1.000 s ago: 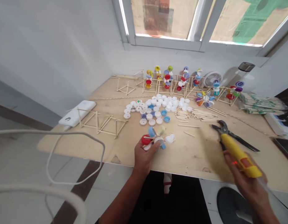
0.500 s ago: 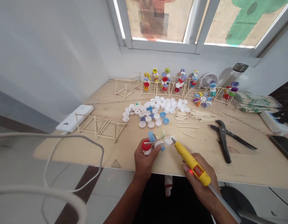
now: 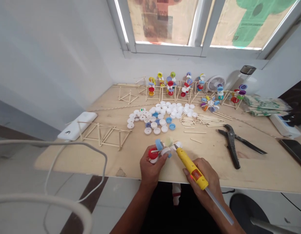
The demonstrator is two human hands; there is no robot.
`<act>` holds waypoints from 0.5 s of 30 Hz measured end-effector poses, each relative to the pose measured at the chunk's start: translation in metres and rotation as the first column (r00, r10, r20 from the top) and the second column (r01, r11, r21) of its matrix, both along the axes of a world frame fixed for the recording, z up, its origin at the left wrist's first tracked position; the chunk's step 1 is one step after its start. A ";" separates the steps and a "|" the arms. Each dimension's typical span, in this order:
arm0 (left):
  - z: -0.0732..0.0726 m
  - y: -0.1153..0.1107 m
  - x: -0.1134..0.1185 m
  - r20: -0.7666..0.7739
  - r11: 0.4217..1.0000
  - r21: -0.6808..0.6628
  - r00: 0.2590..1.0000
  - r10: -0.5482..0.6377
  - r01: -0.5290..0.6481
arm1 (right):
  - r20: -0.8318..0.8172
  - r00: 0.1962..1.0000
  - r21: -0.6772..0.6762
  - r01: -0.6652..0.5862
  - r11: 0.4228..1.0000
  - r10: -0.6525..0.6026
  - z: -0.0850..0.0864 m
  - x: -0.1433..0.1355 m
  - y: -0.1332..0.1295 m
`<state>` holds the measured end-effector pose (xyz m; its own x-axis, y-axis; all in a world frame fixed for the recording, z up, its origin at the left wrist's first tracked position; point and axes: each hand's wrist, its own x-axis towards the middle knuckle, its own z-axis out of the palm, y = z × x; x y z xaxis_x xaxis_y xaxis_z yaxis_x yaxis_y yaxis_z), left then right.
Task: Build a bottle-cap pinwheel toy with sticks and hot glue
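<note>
My left hand [image 3: 150,167] is closed around a wheel of bottle caps [image 3: 166,150] joined by wooden sticks; red, blue, pale green and white caps show, and part of it is hidden by my fingers. In my right hand [image 3: 206,178] is a yellow hot glue gun [image 3: 191,165], with a clear glue stick [image 3: 220,205] coming out of its rear and a small red light glowing near my thumb. Its metal nozzle is at the white cap on the wheel's right side; whether they touch I cannot tell. Beyond my hands lie loose white bottle caps [image 3: 157,131] and several blue ones.
Behind the caps stand stick frames bearing colourful cap wheels [image 3: 170,87]. Wooden sticks [image 3: 209,120] and black-handled pliers [image 3: 232,146] lie to the right. On the left are a stick frame [image 3: 100,135], a white power strip [image 3: 78,125] and a looping white cable [image 3: 105,162].
The glue gun in my right hand has moved left, bringing its nozzle closer to the middle of the wheel. My left hand keeps its hold with hardly any movement.
</note>
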<state>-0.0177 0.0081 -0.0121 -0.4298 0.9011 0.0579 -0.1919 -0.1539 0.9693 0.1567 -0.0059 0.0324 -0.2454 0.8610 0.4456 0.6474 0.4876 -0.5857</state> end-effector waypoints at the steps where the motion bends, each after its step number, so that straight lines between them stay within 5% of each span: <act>1: 0.001 0.000 0.001 0.001 1.000 -0.006 1.000 0.004 -0.004 | 0.003 1.000 0.008 0.003 1.000 -0.003 -0.001 0.000 0.000; 15: 0.010 -0.001 0.004 -0.034 0.998 -0.032 0.998 0.047 -0.048 | 0.058 0.997 0.022 0.046 0.999 -0.048 -0.001 -0.001 0.002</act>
